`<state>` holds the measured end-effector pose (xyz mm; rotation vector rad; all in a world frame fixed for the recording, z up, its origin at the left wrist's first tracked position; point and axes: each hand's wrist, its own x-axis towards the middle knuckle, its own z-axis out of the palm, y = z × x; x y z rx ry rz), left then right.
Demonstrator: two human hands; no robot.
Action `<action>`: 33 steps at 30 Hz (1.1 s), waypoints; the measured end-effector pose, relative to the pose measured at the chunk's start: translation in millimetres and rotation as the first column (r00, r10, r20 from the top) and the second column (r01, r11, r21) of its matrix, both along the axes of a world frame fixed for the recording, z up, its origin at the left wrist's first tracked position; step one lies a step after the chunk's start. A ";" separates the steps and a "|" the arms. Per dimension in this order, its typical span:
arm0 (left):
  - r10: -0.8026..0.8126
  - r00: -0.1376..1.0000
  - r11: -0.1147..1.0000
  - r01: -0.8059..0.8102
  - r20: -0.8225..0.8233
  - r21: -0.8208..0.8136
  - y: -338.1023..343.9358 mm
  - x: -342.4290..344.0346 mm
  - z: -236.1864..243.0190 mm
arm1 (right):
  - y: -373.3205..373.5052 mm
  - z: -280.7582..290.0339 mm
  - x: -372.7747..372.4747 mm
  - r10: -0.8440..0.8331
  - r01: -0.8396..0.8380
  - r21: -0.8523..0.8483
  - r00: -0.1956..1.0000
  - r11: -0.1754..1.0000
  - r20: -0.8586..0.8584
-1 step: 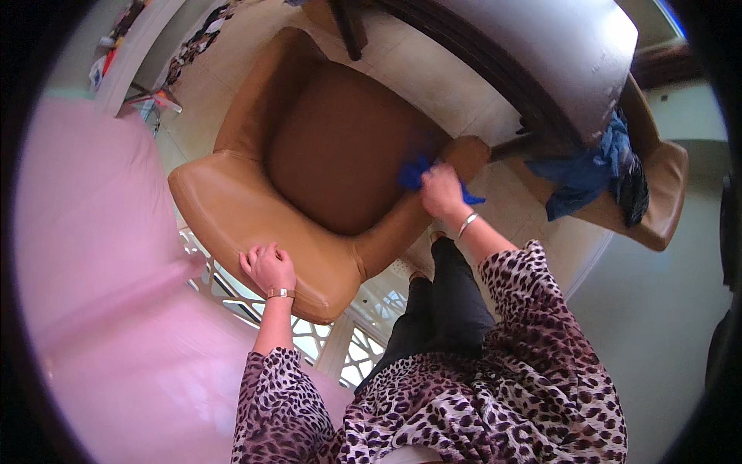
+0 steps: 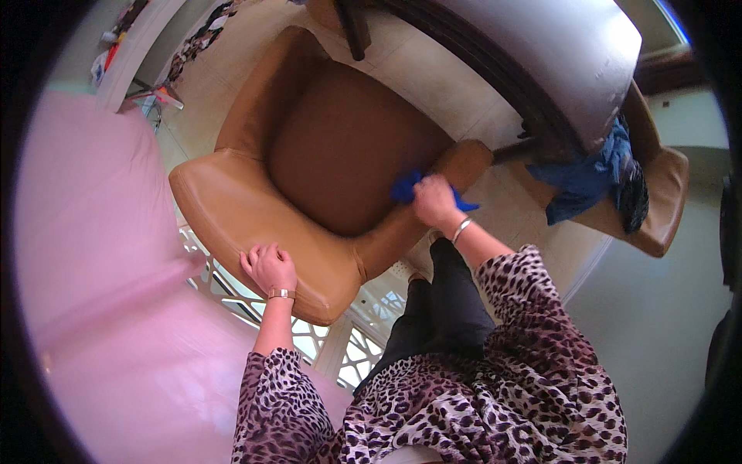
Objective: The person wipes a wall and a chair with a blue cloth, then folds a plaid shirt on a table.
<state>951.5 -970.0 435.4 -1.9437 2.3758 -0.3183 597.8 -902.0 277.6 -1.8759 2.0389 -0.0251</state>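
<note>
- where is the blue cloth (image 2: 405,188)?
- it's on the arm (image 2: 396,234) of the brown chair (image 2: 340,147), by the edge of the seat. the right hand (image 2: 435,203) is bunched around it.
- what about the left hand (image 2: 269,267)?
- it lies on the chair's back (image 2: 232,197). its fingers are loose and a bit bent, and i see nothing in them.
- how do you wipe well here?
- i'd spread the cloth flatter, rub softly along the arm, and poke into the fold by the seat. the left hand should help stop the chair from sliding.
- any words or brand names?
- none i can read, not on the chair, the cloth or the blue bundle (image 2: 580,188) on the other chair (image 2: 666,193).
</note>
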 end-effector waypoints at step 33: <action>0.207 0.862 0.873 0.049 -0.462 0.484 52.0 32.7 -86.2 | -171.8 -48.4 317.6 0.614 -0.709 0.645 0.651 0.284 0.445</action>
